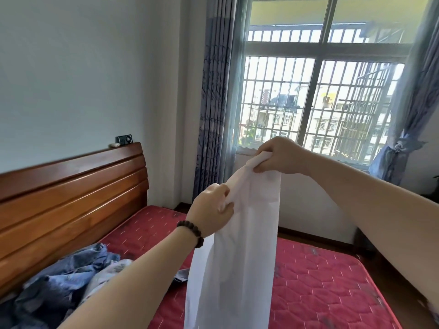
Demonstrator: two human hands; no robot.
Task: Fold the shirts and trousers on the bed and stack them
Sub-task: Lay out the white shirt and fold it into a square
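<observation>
Right hand (280,156) clenched on the top edge of a white garment (240,245), held high. Left hand (212,210), bead bracelet (193,233) on the wrist, pinches the same garment lower on its left edge. Cloth hangs in the air over the red quilted mattress (332,288). Blue clothes pile (59,279) lies unfolded by the wooden headboard (71,198). Barred window (316,100) with blue curtains (215,91) behind.

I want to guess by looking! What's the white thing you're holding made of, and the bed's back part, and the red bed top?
White garment: thin woven cloth, probably cotton; light glows through it, and it hangs limp.
Headboard: wood, varnished; it shines, reddish brown.
Mattress: quilted fabric; stitched pattern, matte.
</observation>
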